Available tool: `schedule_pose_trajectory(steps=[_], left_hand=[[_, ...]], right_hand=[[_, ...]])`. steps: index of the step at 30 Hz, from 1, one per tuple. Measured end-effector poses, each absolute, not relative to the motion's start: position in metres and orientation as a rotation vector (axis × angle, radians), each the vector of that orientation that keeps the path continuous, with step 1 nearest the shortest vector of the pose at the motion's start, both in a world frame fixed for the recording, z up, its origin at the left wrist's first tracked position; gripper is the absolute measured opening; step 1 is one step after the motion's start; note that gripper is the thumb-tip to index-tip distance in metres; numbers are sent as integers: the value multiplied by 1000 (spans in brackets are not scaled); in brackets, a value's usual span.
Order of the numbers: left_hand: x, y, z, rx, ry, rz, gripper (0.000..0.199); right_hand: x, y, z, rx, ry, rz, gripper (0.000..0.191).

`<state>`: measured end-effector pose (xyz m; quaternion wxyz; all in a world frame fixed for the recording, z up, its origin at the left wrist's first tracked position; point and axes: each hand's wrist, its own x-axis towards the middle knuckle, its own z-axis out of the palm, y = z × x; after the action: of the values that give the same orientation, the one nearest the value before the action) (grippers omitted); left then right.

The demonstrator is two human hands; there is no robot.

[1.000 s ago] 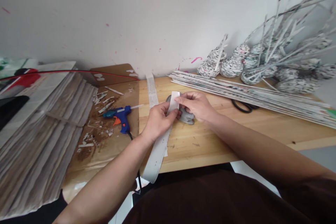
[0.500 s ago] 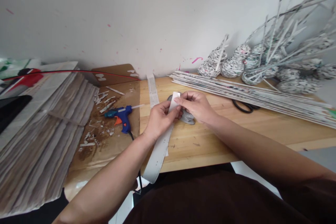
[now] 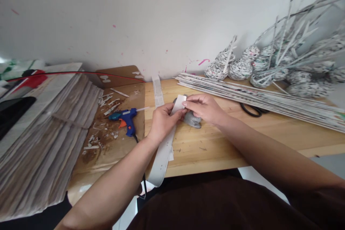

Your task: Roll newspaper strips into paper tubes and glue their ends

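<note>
On the left side, I am seeing the stack of paper (image 3: 58,125), and then the blue glue gun (image 3: 126,119) is lying on its side on the brown sheet (image 3: 107,154). With the left hand (image 3: 161,122) I am holding the paper strip (image 3: 178,104); this grip is closing thumb and fingers on it, just below its upper end. The strip is lying between the two hands, above the wooden table (image 3: 215,151). With the right hand (image 3: 203,107) I am pinching the right edge of the same end, so this grip is also clamped on the strip. For handling it well, I am judging that the left thumb should be pressing flat and firm, while the right fingertips should be working lightly and evenly, so the edges are staying straight. The upper end is pointing away from the body and a little to the right; the long axis is running from there down and left, toward the near table edge. Just below the right fingers a grey piece (image 3: 192,119) is resting, and farther right the paper rods (image 3: 242,95) are lying before the woven shapes (image 3: 240,69).
</note>
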<state>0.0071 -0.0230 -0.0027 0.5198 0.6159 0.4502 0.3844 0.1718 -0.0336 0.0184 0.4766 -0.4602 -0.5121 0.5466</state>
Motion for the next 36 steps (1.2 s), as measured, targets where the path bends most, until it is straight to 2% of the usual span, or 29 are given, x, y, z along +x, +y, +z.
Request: schedule_pose_trajectory(steps=[8,22,36], left_hand=[[5,-22,-6,1557,1109,947,31],[5,-25,0,1433,1010,874,32],[6,-27,-5,1610,1015,908,17]], right_hand=[[172,-31,14,-1128,-1257,1303,33],[175,-27,13,-1106,-1118,1441,37],[169,-24,4,-1126,-974,1408,38]])
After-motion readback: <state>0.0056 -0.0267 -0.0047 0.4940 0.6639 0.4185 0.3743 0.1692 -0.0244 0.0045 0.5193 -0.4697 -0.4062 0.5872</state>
